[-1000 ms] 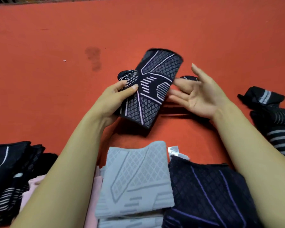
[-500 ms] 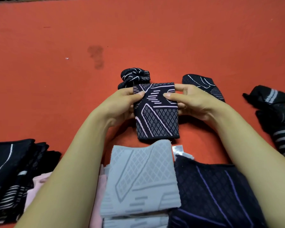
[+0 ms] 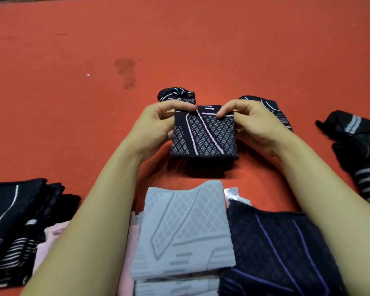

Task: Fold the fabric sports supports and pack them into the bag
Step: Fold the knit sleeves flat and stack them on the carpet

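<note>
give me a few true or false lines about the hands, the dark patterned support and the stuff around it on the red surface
1. Both hands, the left hand and the right hand, grip the dark patterned support at its far edge. True.
2. The support is spread out at full length. False: it is folded into a compact, roughly square shape.
3. A grey support lies nearer the person than the one being held. True.
4. The grey support lies to the right of the dark support with purple lines. False: it lies to its left.
5. A bag stands open on the red surface. False: no bag is in view.
6. A bunched-up dark support lies just beyond the left hand. True.
</note>
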Tool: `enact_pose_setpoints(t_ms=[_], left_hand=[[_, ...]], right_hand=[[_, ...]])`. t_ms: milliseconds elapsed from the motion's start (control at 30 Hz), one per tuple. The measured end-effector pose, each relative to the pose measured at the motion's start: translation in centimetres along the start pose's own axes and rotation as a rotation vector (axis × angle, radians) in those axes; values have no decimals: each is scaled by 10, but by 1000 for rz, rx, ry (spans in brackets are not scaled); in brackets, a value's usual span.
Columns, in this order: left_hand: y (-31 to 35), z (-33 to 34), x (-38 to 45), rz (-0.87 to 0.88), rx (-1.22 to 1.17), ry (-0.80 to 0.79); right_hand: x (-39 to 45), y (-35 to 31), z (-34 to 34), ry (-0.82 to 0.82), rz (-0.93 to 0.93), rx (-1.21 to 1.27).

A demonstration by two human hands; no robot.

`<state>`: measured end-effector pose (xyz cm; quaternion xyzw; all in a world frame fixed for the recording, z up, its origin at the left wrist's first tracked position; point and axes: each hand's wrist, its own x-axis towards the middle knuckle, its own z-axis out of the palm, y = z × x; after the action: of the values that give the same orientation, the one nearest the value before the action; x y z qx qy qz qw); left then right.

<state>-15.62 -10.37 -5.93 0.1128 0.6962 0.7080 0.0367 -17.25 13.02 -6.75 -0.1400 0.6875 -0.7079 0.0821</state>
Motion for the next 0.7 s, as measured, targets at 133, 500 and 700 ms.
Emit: enact_pose_setpoints(t_ms=[133,500,700], left_hand=[[-5,3,4,52,46,50],[-15,3,12,116,225,252],[-4,5,15,-105,-295,213]], right_hand=[[5,-1,2,70,75,112],[2,-5,2,-71,367,147],[1,5,0,-124,232,62]])
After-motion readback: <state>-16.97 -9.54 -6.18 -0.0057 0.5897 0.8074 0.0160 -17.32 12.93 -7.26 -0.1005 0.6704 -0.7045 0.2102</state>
